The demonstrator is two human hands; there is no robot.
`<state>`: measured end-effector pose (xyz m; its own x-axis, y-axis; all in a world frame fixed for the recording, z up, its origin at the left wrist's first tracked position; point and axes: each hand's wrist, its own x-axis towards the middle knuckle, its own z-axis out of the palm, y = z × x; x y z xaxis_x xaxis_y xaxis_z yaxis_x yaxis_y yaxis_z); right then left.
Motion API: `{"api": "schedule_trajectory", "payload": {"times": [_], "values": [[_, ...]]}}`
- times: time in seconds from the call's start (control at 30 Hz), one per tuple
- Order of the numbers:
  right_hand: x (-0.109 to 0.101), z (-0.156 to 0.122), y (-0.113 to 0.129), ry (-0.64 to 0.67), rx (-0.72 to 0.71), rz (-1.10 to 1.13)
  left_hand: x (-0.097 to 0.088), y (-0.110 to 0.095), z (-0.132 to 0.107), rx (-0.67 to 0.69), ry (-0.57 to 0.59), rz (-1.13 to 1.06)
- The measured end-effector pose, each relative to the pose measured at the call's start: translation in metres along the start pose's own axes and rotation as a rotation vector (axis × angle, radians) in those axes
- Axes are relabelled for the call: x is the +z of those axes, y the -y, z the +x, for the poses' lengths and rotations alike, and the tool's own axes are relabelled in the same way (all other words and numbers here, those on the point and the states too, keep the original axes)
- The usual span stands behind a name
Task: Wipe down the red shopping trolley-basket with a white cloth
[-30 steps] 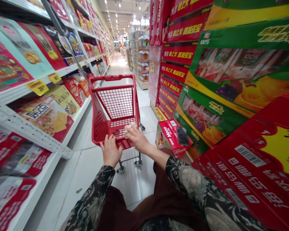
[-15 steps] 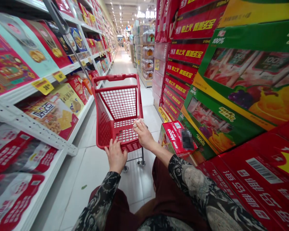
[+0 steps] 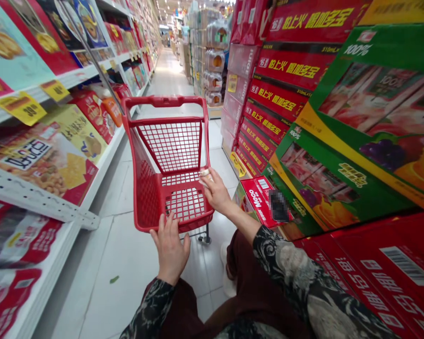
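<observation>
In front of me stands a red plastic shopping cart (image 3: 169, 181) with a grid-walled basket. No goods show inside it. My left hand (image 3: 171, 252) is at the basket's near rim, its fingers spread and laid over the edge. At the right rim is my right hand (image 3: 215, 190), fingers bent round a small crumpled whitish thing (image 3: 205, 173). What that thing is, I cannot make out. The hand seems to touch the rim, though its fingertips are partly hidden.
Shelves of boxed and bagged food (image 3: 38, 160) line the left. Stacked red drink cartons (image 3: 268, 120) and green fruit-drink boxes (image 3: 318, 174) rise close on the right, a red Meco box (image 3: 259, 200) low beside them. A tiled aisle (image 3: 171, 70) runs ahead.
The cart looks slightly nearer and further left in view. Both hands stay at its rim, the left fingers a little more spread. The shelves and cartons have shifted in view.
</observation>
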<state>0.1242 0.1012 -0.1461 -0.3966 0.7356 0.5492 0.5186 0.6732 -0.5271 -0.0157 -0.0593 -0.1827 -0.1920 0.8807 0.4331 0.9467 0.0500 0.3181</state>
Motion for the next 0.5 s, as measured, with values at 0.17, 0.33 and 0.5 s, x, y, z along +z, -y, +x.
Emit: {"api": "schedule_trajectory", "payload": {"times": [0.17, 0.33, 0.5], "values": [[-0.010, -0.012, 0.008, 0.090, -0.045, -0.048, -0.002, 0.002, -0.003, 0.035, 0.039, 0.015], [-0.022, -0.058, 0.037, 0.144, -0.061, -0.092, -0.004, 0.001, -0.003, 0.052, 0.069, 0.017], [-0.007, -0.083, 0.067, 0.121, -0.039, -0.146, -0.003, -0.001, -0.002, 0.054, 0.077, 0.017]]}}
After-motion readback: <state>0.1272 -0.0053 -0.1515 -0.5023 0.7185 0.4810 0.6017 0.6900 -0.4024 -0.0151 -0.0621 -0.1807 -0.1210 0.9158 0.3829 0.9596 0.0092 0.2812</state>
